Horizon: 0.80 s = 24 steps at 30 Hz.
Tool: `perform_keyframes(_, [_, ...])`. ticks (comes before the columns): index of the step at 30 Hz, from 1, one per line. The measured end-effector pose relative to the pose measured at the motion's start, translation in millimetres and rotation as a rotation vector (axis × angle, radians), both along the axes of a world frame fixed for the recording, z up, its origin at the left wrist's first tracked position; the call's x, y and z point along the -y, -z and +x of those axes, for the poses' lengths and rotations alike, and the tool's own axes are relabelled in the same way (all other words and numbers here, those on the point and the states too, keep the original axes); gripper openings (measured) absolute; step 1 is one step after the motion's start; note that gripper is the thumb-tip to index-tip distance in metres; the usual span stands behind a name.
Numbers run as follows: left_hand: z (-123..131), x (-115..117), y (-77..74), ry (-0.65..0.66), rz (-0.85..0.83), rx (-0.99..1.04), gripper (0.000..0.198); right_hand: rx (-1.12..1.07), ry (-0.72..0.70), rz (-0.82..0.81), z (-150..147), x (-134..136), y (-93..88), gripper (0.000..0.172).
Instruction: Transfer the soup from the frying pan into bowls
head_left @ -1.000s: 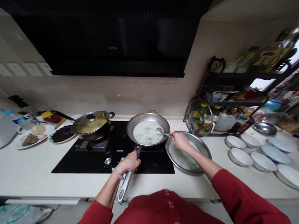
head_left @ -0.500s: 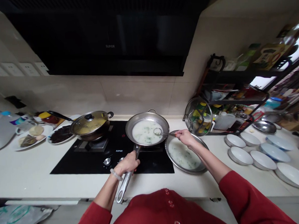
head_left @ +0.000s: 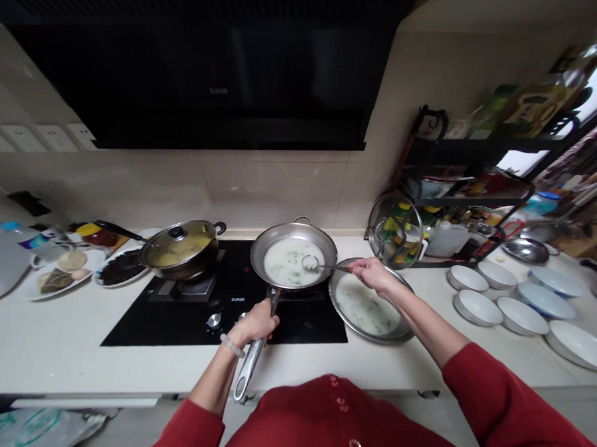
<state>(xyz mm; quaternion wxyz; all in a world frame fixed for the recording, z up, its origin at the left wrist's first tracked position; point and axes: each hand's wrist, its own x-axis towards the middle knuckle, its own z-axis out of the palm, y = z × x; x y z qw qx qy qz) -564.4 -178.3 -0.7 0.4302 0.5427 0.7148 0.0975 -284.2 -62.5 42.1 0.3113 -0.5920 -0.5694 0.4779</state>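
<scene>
My left hand (head_left: 256,320) is closed round the long metal handle of a frying pan (head_left: 324,239) on the right side of the hob. White soup with green bits (head_left: 286,259) lies in the pan. My right hand (head_left: 374,275) grips a ladle (head_left: 310,263), whose round bowl sits in the soup near the pan's right side. Below my right wrist stands a wide metal basin (head_left: 409,328) holding more of the same white, green-flecked liquid. My right hand and forearm hide part of the basin's rim.
A lidded pan (head_left: 180,253) stands on the left burner of the black hob (head_left: 134,325). Plates of food (head_left: 97,261) lie left of it. Several bowls (head_left: 521,315) are at the right, below a seasoning rack (head_left: 472,201). A glass lid (head_left: 395,228) leans by the rack.
The ladle's bowl has shifted slightly left in the soup, with my right hand still on its handle. My left hand keeps its hold on the frying pan.
</scene>
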Motion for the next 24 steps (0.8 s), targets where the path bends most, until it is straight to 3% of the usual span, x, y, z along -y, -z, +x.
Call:
perform_keyframes(7, [-2,0,2.5,0.011,0.015,0.008,0.015,-0.076,0.022,-0.058,17,13,-12.8,0.018])
perform_keyframes(15, [-1,0,0.8,0.028,0.016,-0.011,0.013,-0.149,0.116,-0.069,72,44,-30.2,0.043])
perform_keyframes(19, [0,1,-1.0,0.039,0.035,-0.013,0.011,-0.073,0.187,-0.068,106,61,-14.7,0.045])
perform_keyframes(24, [-4,0,5.4,0.037,0.036,-0.001,0.011,0.300,0.131,0.165,135,77,32.5,0.033])
